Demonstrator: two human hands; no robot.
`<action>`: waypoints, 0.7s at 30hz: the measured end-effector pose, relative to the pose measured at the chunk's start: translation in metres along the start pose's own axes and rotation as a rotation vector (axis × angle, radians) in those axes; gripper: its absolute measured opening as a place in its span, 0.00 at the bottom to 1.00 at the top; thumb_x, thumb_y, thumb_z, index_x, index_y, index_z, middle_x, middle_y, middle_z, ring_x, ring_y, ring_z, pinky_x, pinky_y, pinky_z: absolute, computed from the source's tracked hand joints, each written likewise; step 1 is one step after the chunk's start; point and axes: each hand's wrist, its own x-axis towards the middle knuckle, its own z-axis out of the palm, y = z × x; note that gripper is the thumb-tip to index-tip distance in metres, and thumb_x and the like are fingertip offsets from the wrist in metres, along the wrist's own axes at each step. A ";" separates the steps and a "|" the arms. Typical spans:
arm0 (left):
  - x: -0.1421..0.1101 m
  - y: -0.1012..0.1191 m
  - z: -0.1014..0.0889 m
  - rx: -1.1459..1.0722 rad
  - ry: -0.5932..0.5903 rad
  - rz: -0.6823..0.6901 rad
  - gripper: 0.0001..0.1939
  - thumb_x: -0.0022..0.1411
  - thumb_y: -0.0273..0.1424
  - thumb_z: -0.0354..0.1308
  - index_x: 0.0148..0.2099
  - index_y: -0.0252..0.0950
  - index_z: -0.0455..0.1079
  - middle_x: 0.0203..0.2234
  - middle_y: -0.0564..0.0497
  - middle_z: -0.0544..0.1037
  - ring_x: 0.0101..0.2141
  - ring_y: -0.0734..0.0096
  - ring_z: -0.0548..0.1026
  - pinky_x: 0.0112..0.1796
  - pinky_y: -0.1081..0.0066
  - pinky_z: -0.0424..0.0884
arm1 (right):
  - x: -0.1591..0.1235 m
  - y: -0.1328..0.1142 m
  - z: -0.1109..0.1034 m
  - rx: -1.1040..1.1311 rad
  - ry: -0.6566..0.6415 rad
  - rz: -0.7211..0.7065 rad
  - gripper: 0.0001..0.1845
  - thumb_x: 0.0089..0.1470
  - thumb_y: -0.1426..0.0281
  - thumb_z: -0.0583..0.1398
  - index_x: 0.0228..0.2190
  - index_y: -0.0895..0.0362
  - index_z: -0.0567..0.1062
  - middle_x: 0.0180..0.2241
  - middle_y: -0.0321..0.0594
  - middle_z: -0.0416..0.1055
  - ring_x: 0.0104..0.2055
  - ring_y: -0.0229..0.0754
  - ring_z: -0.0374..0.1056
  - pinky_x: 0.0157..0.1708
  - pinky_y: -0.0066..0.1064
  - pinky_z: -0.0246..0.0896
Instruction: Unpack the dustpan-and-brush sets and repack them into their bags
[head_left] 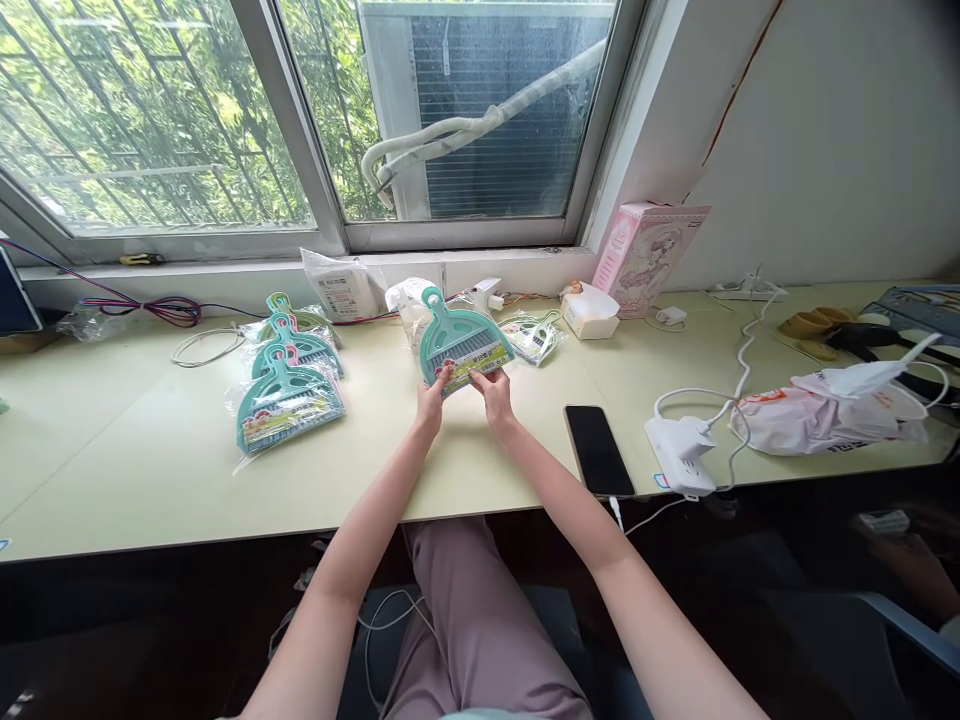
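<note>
Both my hands hold a teal dustpan and brush set by its lower edge, above the table. My left hand grips the left corner and my right hand the right part, thumbs over the printed label. The set's handle points away from me, toward the window. To the left lie several similar dustpan and brush sets in clear plastic bags, overlapping in a row.
A black phone and a white power strip lie right of my arms. Farther back stand a tissue box and a pink box. A white plastic bag sits at right. Bundled cables lie at left.
</note>
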 end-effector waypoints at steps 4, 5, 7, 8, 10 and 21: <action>0.000 0.000 -0.002 0.005 0.020 0.032 0.28 0.50 0.47 0.68 0.47 0.34 0.72 0.44 0.43 0.79 0.51 0.51 0.75 0.51 0.55 0.74 | -0.001 -0.001 0.000 -0.039 -0.065 0.021 0.24 0.34 0.67 0.71 0.37 0.56 0.73 0.38 0.39 0.79 0.43 0.44 0.74 0.46 0.37 0.71; -0.001 0.000 -0.002 0.011 0.017 0.034 0.28 0.50 0.47 0.69 0.48 0.35 0.72 0.45 0.43 0.79 0.51 0.51 0.75 0.51 0.55 0.74 | 0.000 -0.001 0.000 -0.044 -0.064 0.024 0.24 0.34 0.67 0.71 0.37 0.56 0.73 0.38 0.39 0.79 0.43 0.44 0.74 0.46 0.38 0.71; -0.002 0.001 -0.002 0.026 -0.018 0.019 0.28 0.50 0.45 0.69 0.49 0.35 0.71 0.46 0.42 0.79 0.51 0.51 0.76 0.50 0.54 0.74 | 0.001 0.000 -0.002 -0.047 -0.052 0.016 0.25 0.33 0.67 0.71 0.37 0.56 0.73 0.37 0.39 0.79 0.43 0.44 0.74 0.45 0.38 0.71; -0.004 0.001 -0.001 0.035 -0.050 0.002 0.29 0.50 0.44 0.69 0.51 0.35 0.70 0.47 0.42 0.78 0.50 0.51 0.76 0.50 0.53 0.75 | 0.002 0.000 -0.004 -0.045 -0.043 0.007 0.25 0.32 0.67 0.72 0.36 0.56 0.73 0.37 0.39 0.79 0.43 0.44 0.74 0.46 0.38 0.71; -0.006 0.001 -0.001 0.059 -0.135 -0.039 0.31 0.50 0.43 0.70 0.53 0.34 0.68 0.49 0.40 0.78 0.48 0.51 0.77 0.49 0.52 0.75 | 0.004 0.000 -0.007 -0.037 -0.027 -0.014 0.25 0.32 0.68 0.72 0.36 0.57 0.73 0.38 0.40 0.79 0.43 0.44 0.74 0.46 0.38 0.71; 0.007 0.008 -0.015 -0.060 -0.302 -0.316 0.34 0.56 0.56 0.57 0.56 0.37 0.69 0.47 0.41 0.79 0.44 0.50 0.80 0.39 0.58 0.78 | 0.013 -0.001 -0.017 0.073 0.031 0.047 0.25 0.29 0.72 0.72 0.34 0.57 0.72 0.36 0.38 0.79 0.42 0.45 0.75 0.47 0.39 0.73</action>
